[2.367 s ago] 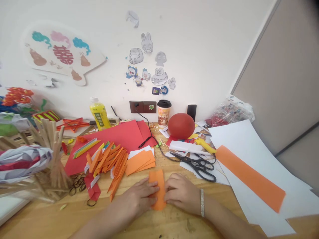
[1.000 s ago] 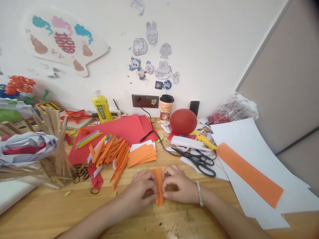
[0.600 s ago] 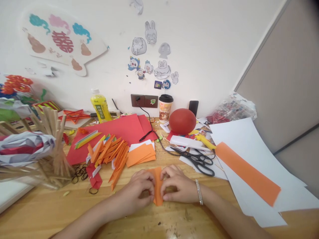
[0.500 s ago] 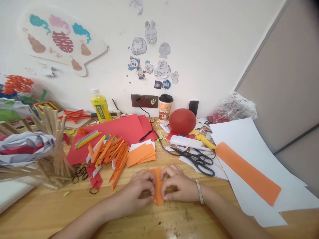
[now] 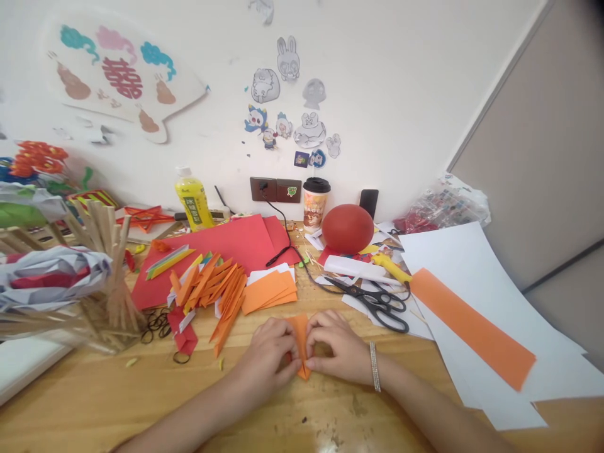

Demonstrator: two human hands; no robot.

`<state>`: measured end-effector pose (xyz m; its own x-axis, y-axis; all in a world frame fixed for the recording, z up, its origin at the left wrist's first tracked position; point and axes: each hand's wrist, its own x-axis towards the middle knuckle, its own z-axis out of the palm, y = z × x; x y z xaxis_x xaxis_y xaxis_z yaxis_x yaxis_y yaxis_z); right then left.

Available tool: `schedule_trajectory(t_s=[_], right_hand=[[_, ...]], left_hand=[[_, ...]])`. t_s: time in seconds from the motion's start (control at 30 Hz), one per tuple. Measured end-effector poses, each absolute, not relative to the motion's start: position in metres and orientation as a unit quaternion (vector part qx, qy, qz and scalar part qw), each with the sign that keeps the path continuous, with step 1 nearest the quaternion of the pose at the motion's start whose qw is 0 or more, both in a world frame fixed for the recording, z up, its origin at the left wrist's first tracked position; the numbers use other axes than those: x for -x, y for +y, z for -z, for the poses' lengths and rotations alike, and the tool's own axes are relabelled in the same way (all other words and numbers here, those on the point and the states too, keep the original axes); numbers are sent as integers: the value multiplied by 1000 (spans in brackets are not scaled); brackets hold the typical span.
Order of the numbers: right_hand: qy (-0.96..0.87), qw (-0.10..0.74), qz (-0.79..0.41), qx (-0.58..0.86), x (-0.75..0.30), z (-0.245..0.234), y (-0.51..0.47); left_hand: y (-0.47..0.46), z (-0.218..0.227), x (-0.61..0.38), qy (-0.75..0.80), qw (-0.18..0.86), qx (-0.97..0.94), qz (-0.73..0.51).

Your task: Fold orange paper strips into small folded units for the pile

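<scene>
Between my two hands, low over the wooden table, is a small piece of orange paper [image 5: 300, 330] with its near end folded to a point. My left hand [image 5: 274, 349] pinches its left edge, thumb and fingers closed together. From the other side my right hand [image 5: 334, 345] grips the right edge, a sparkling bracelet on its wrist. The fingers cover much of the paper's sides. Just beyond lies a stack of flat orange paper pieces [image 5: 270, 292], and left of it a heap of folded orange paper strips [image 5: 214, 283].
Black scissors [image 5: 377, 305] and a yellow-handled tool [image 5: 391, 267] lie right of centre, before a red balloon [image 5: 347, 228]. A lidded cup [image 5: 315, 204] and yellow bottle [image 5: 193, 200] stand behind. White sheets [image 5: 453, 251] with an orange strip [image 5: 472, 327] lie right; wooden sticks [image 5: 113, 270] stand left.
Both hands have pressed the orange paper's edges inward. Its near end now comes to a point where it was broader before. The view has shifted slightly.
</scene>
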<state>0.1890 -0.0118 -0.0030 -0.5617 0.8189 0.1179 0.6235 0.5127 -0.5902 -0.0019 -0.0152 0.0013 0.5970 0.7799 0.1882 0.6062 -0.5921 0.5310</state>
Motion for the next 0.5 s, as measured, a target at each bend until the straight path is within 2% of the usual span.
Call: schedule_trajectory(t_s=[0.5], right_hand=[[-849,192,-217,441,-186,0,-15]], left_hand=[[-19,-4,-3,432,201,-859,-189]])
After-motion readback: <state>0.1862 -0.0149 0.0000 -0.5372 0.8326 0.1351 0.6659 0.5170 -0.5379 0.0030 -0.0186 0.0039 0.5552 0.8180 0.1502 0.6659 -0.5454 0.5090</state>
